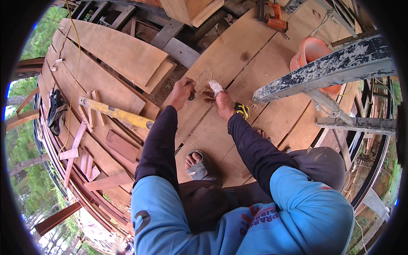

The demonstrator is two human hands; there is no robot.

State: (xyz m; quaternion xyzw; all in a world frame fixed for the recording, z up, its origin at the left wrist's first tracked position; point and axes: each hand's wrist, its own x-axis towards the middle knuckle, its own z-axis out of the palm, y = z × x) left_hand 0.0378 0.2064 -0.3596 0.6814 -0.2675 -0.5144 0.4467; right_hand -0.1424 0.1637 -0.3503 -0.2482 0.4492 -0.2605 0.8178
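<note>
My left hand [182, 91] is closed on a small dark object that I cannot make out, with a thin pale string [204, 72] looping from it. My right hand [223, 103] grips a small white bundle of wound string [216, 86], its fingers curled. The two hands are apart, held above the wooden boards [238, 140]. Just right of my right hand lies a yellow and black tape measure [241, 111], and loose string trails over the boards between my feet.
A yellow level [116, 113] and offcuts [78, 144] lie left. A metal beam [323, 68] stands right, beside an orange bucket [309, 51]. An orange power tool [276, 24] and a wooden box [191, 10] are ahead. Gaps show between boards [176, 57]; trees border the left.
</note>
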